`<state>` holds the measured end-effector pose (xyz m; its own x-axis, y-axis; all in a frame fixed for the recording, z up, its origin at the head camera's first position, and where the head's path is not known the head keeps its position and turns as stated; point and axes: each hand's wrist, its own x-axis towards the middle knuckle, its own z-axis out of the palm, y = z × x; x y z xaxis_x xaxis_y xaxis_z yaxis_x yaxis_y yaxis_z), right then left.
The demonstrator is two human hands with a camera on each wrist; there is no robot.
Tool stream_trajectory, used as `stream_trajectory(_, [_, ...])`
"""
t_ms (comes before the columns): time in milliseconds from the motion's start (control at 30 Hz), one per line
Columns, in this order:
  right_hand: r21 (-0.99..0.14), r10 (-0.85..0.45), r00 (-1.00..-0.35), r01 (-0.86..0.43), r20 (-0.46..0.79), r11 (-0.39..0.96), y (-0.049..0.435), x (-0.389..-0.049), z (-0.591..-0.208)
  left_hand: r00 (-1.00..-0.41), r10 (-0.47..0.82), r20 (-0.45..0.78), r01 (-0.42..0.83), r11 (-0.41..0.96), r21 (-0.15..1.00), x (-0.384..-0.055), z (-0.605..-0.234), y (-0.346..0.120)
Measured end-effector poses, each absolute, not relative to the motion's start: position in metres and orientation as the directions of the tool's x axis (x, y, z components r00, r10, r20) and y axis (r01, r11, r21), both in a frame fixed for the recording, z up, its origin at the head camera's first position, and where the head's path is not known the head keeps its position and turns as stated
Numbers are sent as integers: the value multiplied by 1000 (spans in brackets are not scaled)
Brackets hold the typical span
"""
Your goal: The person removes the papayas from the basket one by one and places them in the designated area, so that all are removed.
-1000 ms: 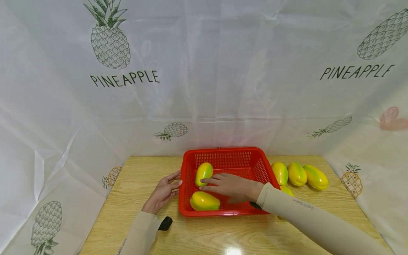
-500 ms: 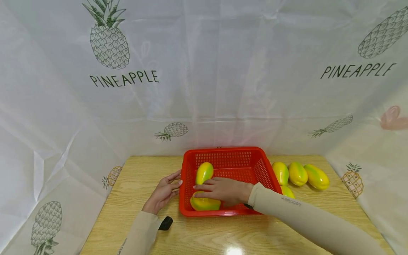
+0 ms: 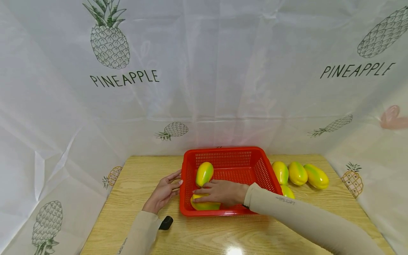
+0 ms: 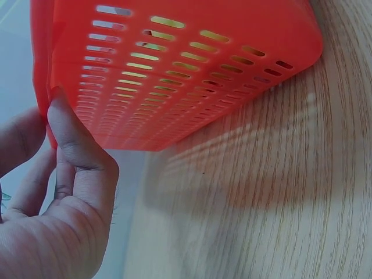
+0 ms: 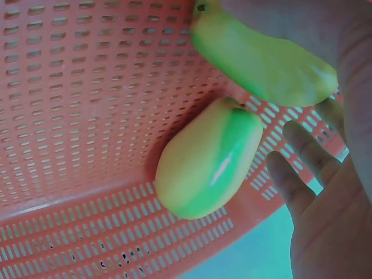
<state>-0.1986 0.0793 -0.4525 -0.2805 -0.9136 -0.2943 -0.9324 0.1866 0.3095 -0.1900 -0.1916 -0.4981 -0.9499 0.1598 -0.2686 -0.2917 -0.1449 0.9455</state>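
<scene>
Red plastic formed the slotted basket (image 3: pixel 223 150), its rim pinched by the left hand (image 3: pixel 163 193); the right hand (image 3: pixel 223 193), loosely spread, lay over a glossy yellow-green oval fruit (image 3: pixel 207 206) inside. Arranging seemed under way; the next move likely called for a firmer hold.

Basket (image 3: pixel 236 172) common to all views

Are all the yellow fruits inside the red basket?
No, the head view shows four yellow fruits on the wooden table, outside the red basket.
</scene>
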Motion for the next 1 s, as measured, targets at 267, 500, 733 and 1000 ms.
stream_trajectory(267, [346, -912, -278, -923, -303, 166, 77, -199, -456, -949, 162, -269, -293, -148, 945, -191, -498, -191])
stream_trajectory(500, [371, -921, -274, -915, -277, 161, 79, -200, -456, -951, 151, -270, -292, -145, 946, -191, -500, -191])
stream_trajectory(733, [284, -908, -340, -921, -246, 268, 90, -201, -449, -950, 153, -273, -294, -140, 945, -191, -501, -190])
stream_trajectory(1000, [208, -894, -414, -902, -169, 379, 116, -202, -419, -949, 148, -279, -298, -132, 945, -192, -500, -190])
